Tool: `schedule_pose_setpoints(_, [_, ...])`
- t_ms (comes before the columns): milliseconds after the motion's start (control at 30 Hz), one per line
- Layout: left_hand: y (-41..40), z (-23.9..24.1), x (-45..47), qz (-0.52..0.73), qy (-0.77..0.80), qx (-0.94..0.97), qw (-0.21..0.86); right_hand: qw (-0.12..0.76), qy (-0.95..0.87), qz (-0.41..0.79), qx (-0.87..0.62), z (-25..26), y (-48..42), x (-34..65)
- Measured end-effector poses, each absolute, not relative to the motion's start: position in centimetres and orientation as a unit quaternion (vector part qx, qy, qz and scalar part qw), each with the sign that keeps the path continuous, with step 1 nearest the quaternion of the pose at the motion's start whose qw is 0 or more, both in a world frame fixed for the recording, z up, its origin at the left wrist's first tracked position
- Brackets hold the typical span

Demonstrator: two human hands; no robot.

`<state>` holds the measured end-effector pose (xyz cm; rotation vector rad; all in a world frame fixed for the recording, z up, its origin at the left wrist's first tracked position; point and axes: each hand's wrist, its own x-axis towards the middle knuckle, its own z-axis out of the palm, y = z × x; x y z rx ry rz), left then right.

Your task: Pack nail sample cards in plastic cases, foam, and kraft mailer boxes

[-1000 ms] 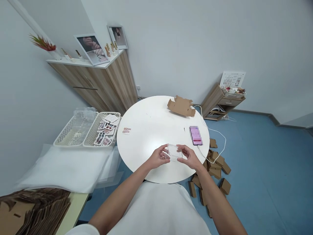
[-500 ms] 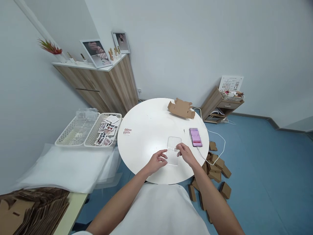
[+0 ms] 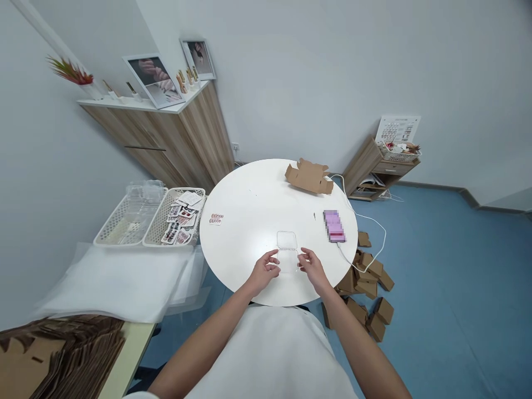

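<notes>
A clear plastic hinged box lies opened out on the white round table, its lid folded back away from me. My left hand grips the left edge of the near half between thumb and fingers. At the right edge of that half, my right hand has its thumb and fingertips closed on the side. The box looks bare inside. Beyond the left hand, a small card of press-on nails rests on the table.
An unfolded cardboard box sits at the table's far side. On the right lies a phone with a white cable. Two white baskets hold nail cards and clear boxes at left. Small brown boxes are piled on the floor.
The clear box has moved slightly left and sits straighter. My right hand has gone from the hinge area down to the right edge of the near half. My left hand keeps the left edge.
</notes>
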<state>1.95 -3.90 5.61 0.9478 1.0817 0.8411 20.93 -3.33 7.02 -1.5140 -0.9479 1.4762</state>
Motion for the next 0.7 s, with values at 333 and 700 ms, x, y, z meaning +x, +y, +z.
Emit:
schedule_pose_setpoints(333, [-3.6,0.9,2.7,0.255,0.599,0.443,0.616,0.31,-0.387,0.556,-0.667,1.5,-5.2,20.1])
schedule_pose_setpoints(700, [-4.8,-0.6,3.4,0.189,0.661,0.498,0.529,0.265,-0.396,0.555,-0.681,0.0,-5.6,20.0])
